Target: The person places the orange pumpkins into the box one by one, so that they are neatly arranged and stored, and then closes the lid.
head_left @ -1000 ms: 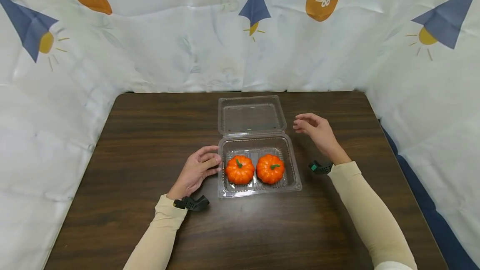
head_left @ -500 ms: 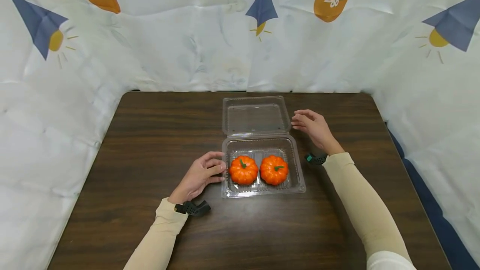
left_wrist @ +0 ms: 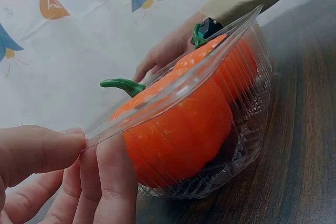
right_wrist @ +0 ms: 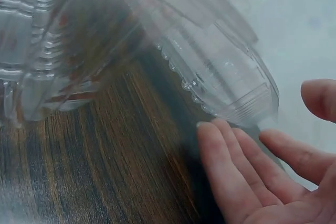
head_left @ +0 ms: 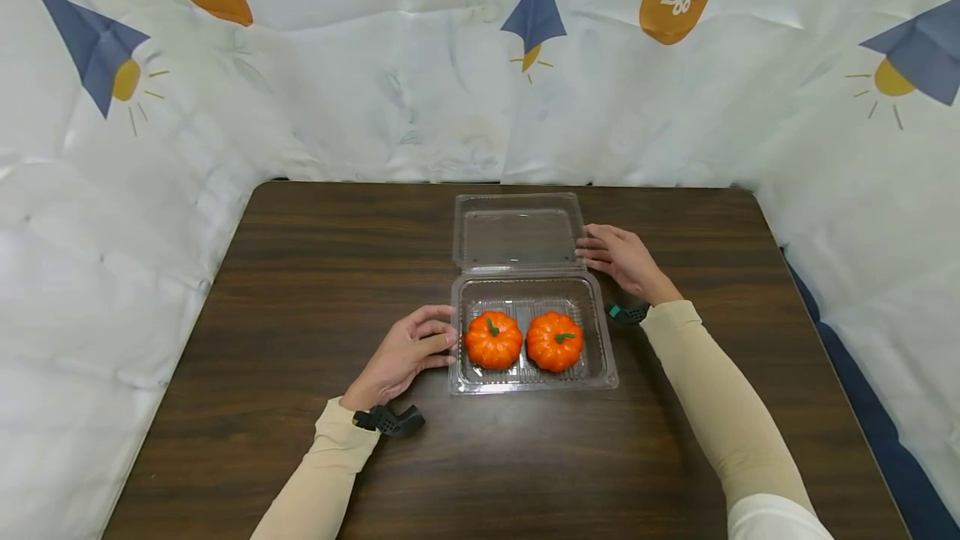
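A clear plastic clamshell container [head_left: 534, 384] lies unfolded on the table, its lid [head_left: 517, 236] laid back on the far side. Two small orange pumpkins with green stems sit side by side in the base, a left pumpkin [head_left: 492, 342] and a right pumpkin [head_left: 555, 343]. At the base's left rim, my left hand [head_left: 408, 352] pinches the edge, thumb on top and fingers [left_wrist: 113, 182] beneath. My right hand [head_left: 621, 258] is at the lid's right edge, its fingers [right_wrist: 226, 171] extended under the lid's side and the thumb held apart.
The dark wood-grain table [head_left: 300, 273] carries the container near its middle. A white curtain [head_left: 337, 107] with printed lamps hangs close behind the far edge and along both sides. Each wrist wears a black strap, such as the left strap [head_left: 390, 421].
My right hand has moved left and reached the lid's right edge. The left hand stays at the base's rim, its thumb now closed onto it. The head view has shifted slightly.
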`<action>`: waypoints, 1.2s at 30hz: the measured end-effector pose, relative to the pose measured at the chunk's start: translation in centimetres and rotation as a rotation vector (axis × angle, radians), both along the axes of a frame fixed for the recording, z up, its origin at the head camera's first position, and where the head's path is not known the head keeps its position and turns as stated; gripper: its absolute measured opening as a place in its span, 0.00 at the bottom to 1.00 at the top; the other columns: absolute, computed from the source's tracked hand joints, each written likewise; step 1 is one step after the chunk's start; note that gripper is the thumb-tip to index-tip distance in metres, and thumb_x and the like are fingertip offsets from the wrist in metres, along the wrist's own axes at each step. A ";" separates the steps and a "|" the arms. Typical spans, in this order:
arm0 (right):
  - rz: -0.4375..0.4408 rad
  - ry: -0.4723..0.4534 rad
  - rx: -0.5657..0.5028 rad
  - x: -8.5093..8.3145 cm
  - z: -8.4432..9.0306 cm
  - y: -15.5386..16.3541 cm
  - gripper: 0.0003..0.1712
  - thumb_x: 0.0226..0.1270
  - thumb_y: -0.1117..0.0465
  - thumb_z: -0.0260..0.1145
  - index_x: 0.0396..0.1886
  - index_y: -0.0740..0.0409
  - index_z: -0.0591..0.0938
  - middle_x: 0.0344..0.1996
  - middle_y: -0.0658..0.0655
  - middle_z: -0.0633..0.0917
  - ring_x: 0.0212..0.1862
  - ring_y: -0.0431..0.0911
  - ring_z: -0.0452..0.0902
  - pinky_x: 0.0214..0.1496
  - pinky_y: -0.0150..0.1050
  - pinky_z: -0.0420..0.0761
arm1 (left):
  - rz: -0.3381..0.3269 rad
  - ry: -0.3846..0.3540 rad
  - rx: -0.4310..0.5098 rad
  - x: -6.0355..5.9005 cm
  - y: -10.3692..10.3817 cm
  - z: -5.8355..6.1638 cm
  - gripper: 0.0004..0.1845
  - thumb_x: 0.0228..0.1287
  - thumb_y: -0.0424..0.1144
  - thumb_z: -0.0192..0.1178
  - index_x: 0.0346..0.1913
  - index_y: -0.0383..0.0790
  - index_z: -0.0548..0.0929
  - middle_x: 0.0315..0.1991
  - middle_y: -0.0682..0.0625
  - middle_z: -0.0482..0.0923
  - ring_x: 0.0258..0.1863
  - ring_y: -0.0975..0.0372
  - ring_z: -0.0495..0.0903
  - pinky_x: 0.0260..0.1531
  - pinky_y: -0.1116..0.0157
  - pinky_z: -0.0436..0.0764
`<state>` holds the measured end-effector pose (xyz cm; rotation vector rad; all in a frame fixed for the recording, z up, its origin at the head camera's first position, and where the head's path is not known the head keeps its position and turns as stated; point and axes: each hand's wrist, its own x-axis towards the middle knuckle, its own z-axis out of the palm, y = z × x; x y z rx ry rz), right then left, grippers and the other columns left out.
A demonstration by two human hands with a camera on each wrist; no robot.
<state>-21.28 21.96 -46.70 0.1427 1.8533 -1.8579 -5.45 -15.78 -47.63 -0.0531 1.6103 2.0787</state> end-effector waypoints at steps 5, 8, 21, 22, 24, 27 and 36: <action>0.001 -0.035 0.000 -0.3 -0.5 -0.1 0.36 0.73 0.39 0.52 0.73 0.53 0.64 0.67 0.63 0.72 0.53 0.41 0.83 0.51 0.30 0.85 | 0.003 0.004 -0.011 -0.1 -0.1 0.0 0.30 0.65 0.34 0.63 0.67 0.38 0.65 0.40 0.51 0.80 0.37 0.63 0.82 0.42 0.64 0.88; 0.003 -0.052 -0.017 -0.4 -0.6 0.0 0.36 0.73 0.39 0.52 0.73 0.54 0.64 0.67 0.63 0.73 0.52 0.40 0.83 0.51 0.31 0.85 | 0.003 0.003 -0.019 -0.2 -0.1 -0.1 0.30 0.64 0.35 0.64 0.67 0.38 0.66 0.41 0.51 0.80 0.37 0.63 0.82 0.42 0.64 0.88; 0.034 -0.086 -0.088 -0.9 -1.0 0.3 0.33 0.76 0.46 0.53 0.73 0.58 0.64 0.64 0.59 0.78 0.51 0.40 0.84 0.52 0.31 0.85 | -0.002 -0.008 -0.023 -0.5 0.0 0.1 0.30 0.64 0.35 0.63 0.67 0.39 0.66 0.41 0.52 0.80 0.37 0.64 0.82 0.41 0.65 0.88; 0.037 -0.082 -0.087 -0.8 -1.0 0.3 0.32 0.76 0.47 0.53 0.73 0.58 0.64 0.65 0.59 0.76 0.51 0.39 0.84 0.52 0.31 0.85 | -0.003 -0.008 -0.021 -0.5 0.0 0.1 0.30 0.65 0.35 0.63 0.67 0.39 0.66 0.41 0.52 0.80 0.37 0.64 0.82 0.41 0.65 0.88; 0.030 -0.083 -0.087 -0.8 -1.0 0.3 0.32 0.76 0.48 0.54 0.72 0.58 0.65 0.65 0.59 0.76 0.51 0.39 0.84 0.52 0.31 0.85 | -0.006 -0.009 -0.017 -0.5 0.0 0.1 0.30 0.65 0.35 0.63 0.68 0.39 0.65 0.41 0.52 0.80 0.37 0.64 0.82 0.40 0.65 0.88; 0.023 -0.090 -0.103 -0.7 -0.9 0.4 0.33 0.74 0.49 0.57 0.72 0.59 0.66 0.62 0.58 0.79 0.50 0.39 0.84 0.52 0.31 0.85 | -0.007 -0.012 -0.012 -0.5 0.0 0.1 0.30 0.65 0.35 0.63 0.68 0.39 0.65 0.41 0.52 0.80 0.37 0.64 0.82 0.40 0.66 0.88; 0.003 -0.085 -0.157 -0.7 -0.4 0.5 0.34 0.72 0.50 0.61 0.71 0.61 0.66 0.55 0.54 0.83 0.50 0.41 0.85 0.51 0.33 0.86 | -0.004 -0.011 -0.010 -0.5 0.1 0.2 0.30 0.64 0.35 0.63 0.68 0.39 0.65 0.42 0.51 0.80 0.36 0.64 0.82 0.39 0.66 0.88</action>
